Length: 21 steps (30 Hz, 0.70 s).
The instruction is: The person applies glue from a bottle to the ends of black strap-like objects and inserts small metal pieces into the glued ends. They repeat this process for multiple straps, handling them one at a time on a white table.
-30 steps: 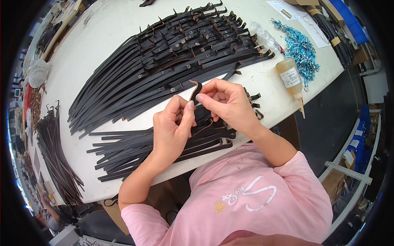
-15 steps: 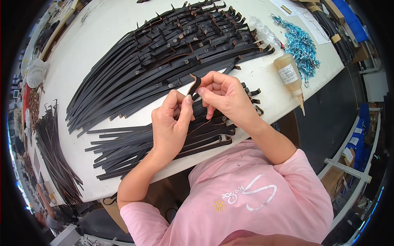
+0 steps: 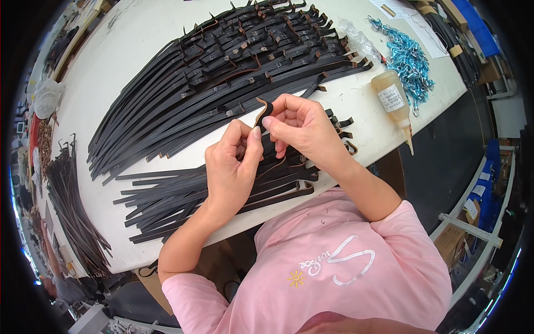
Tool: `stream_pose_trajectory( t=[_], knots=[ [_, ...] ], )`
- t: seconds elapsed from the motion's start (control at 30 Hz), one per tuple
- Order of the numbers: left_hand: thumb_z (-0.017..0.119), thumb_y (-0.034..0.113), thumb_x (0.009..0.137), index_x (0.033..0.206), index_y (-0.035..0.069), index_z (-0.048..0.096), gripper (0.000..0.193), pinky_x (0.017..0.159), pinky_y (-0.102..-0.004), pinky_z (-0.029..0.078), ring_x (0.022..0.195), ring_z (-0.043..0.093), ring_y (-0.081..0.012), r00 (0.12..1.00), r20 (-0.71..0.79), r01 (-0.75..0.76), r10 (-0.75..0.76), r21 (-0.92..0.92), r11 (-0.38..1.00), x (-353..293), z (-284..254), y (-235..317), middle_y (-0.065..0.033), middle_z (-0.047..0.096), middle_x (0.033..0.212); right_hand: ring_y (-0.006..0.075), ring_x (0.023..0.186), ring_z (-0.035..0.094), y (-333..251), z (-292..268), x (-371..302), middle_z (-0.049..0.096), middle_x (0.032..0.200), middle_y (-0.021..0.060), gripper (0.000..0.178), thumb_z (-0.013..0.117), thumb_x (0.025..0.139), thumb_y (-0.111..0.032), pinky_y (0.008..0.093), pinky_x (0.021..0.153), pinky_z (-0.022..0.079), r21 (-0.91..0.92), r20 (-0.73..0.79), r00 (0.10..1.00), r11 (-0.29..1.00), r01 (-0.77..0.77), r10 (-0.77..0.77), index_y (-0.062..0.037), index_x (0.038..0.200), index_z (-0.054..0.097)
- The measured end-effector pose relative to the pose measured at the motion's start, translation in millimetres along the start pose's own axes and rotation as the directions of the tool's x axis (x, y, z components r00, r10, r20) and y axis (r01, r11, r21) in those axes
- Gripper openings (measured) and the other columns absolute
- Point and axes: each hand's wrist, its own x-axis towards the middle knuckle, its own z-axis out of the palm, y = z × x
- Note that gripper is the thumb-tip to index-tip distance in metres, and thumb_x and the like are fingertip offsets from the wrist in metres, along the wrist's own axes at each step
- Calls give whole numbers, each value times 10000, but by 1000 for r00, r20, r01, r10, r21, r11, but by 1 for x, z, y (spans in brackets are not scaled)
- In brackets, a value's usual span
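Note:
Pinched between the thumb and fingers of my left hand (image 3: 229, 164) is a black leather strap (image 3: 268, 111) with a tan underside. Its curled end sticks up above my fingertips. My right hand (image 3: 303, 131) is closed on the same strap from the right, its thumb pressed against the black face just below the curl. The fingers hide the gripped part. Under both hands lies a bundle of similar black straps (image 3: 167, 203), their hooked ends to the right. Beyond it spreads a large pile of black straps (image 3: 222, 83), many with bent ends and small buckles or loops.
A glue-like squeeze bottle (image 3: 391, 100) with a pointed nozzle lies at the table's right edge. Behind it are a heap of blue metal clasps (image 3: 409, 64) and a clear plastic bag (image 3: 359, 42). Another strap bundle (image 3: 75, 211) lies at the left of the white table (image 3: 133, 33).
My right thumb has shifted slightly left onto the strap's face, and the strap's end curls a little more. My left hand keeps its grip almost in place.

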Motion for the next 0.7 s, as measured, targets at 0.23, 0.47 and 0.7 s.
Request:
stream_pose_trajectory(
  t=[0.23,0.47,0.7],
  knots=[
    [597,102,1022,818,24,520,231,446,-234,307,488,405,-21,1000,0,-8,8,-3,1000,-1,1,0,15,498,544,72,584,609,4,-1,1,644,737,15,71,636,984,-79,227,537,528,32,1,1000,999,-10,10,-9,997,630],
    [596,123,1025,821,27,528,235,436,-232,322,468,448,-23,997,22,73,-72,-42,996,1,-1,4,8,523,537,75,594,616,5,-1,-1,649,740,17,65,631,985,-77,228,543,536,12,-7,1000,1000,-1,1,-13,996,634],
    [592,123,1025,819,29,529,235,431,-232,325,459,455,-24,1000,13,13,-13,-7,1000,0,0,1,4,537,543,74,603,621,7,-3,1,652,742,19,76,630,985,-86,226,547,540,37,6,1000,999,-5,5,-11,993,638]
  ],
)
